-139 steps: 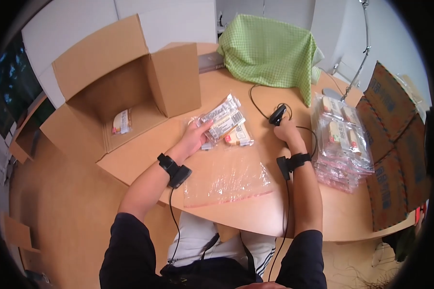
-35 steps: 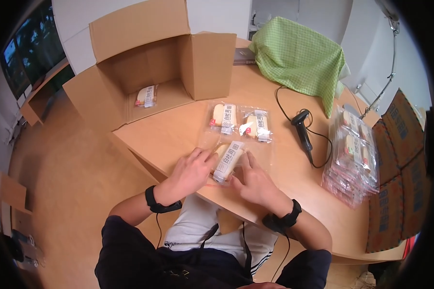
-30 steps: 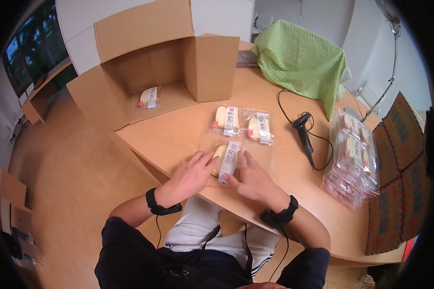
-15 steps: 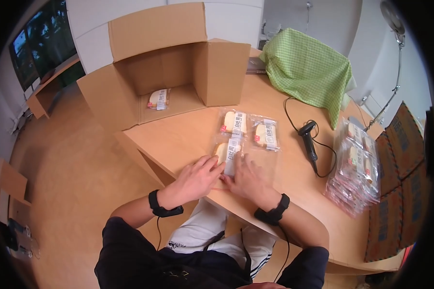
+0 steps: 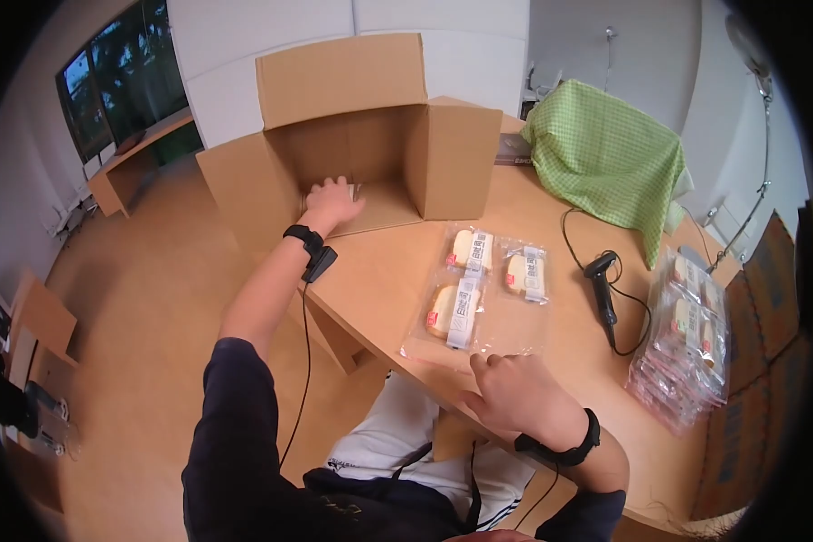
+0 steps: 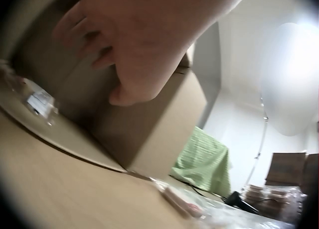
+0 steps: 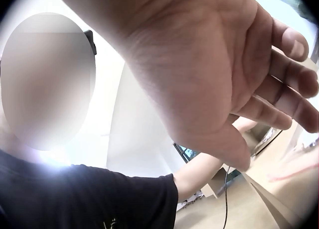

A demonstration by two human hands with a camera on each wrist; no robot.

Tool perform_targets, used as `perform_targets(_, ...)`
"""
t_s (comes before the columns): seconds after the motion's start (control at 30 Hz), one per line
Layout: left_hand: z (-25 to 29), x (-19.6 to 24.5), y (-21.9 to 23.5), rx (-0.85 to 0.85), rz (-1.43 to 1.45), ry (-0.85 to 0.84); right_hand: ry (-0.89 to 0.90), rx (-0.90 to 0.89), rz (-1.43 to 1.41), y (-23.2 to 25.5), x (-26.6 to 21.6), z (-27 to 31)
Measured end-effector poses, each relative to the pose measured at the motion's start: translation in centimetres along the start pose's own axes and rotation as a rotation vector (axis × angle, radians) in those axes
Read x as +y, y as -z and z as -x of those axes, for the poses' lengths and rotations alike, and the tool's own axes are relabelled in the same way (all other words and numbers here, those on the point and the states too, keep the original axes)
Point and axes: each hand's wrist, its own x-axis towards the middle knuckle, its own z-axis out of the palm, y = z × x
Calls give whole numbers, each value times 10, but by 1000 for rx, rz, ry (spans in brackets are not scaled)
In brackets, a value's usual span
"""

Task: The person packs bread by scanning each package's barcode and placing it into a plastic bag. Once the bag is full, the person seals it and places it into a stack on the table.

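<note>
My left hand (image 5: 332, 203) reaches into an open cardboard box (image 5: 463, 163), above a packet of sliced bread lying on its floor. In the left wrist view that bread packet (image 6: 39, 103) shows below the spread fingers, with a gap between, while the head view has it mostly hidden by the hand. Three wrapped bread packets, at back left (image 5: 471, 251), back right (image 5: 526, 273) and front left (image 5: 453, 312), lie on a clear plastic bag (image 5: 506, 339). By the bag's front edge is my right hand (image 5: 519, 393), its fingers loosely bent around nothing.
A black barcode scanner (image 5: 601, 285) with its cable lies right of the bag. Further right stands a stack of filled bread bags (image 5: 682, 334) beside printed cardboard (image 5: 754, 361). A green checked cloth (image 5: 601, 154) covers something at the back.
Earlier the left hand held a packet and the right the scanner. Both hands then set a packet on the bag's front left. The left has since moved into the box; the right drew back.
</note>
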Motion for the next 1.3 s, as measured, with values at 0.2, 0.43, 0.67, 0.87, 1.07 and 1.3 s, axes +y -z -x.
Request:
perform_targets(0.2,-31,-12,-38,-171,62,46,-51,-61,-12,4,15,2)
perform_targets(0.43,-30,-13,-39,-178,8,52,-46,-51,-45,7,22,8)
perform_targets(0.67,-30,-15,-46,-211,-47,179,-26,-56,-22,3,26,7)
perform_targets(0.87,-31,-26,-50,-38,71,297,-68,-87,-46,6,28,8)
perform_targets(1.07,-19,-47,-23,-484,1252,185,-62,-79,-66,6,39,5)
perform_targets(1.3,37,-20,-16,-1065,1977,-246,-95,8,-142,7,58,-9)
